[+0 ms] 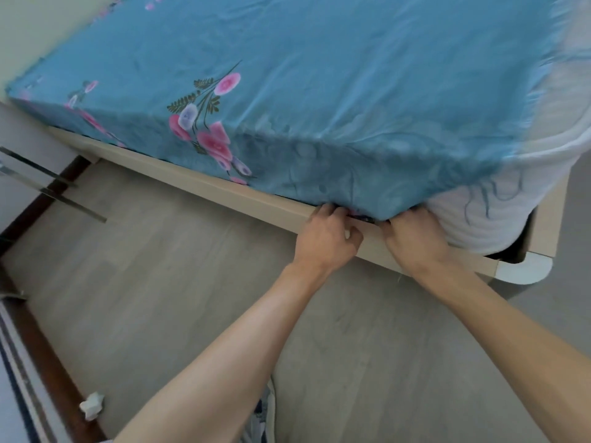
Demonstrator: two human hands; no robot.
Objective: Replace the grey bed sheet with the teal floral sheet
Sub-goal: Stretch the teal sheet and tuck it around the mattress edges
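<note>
I see the teal floral sheet (319, 75) spread over the mattress (499, 219), its corner still bare. At the bed frame (224, 187) rail, my left hand (326, 238) and right hand (412, 238) both pinch the sheet's hem.

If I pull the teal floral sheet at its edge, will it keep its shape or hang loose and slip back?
The teal floral sheet is probably floppy: it drapes over the mattress corner and creases where the left hand and right hand grip its hem. Its faint sheen suggests smooth, thin cloth, so it may slide off the bare corner unless tucked.
</note>
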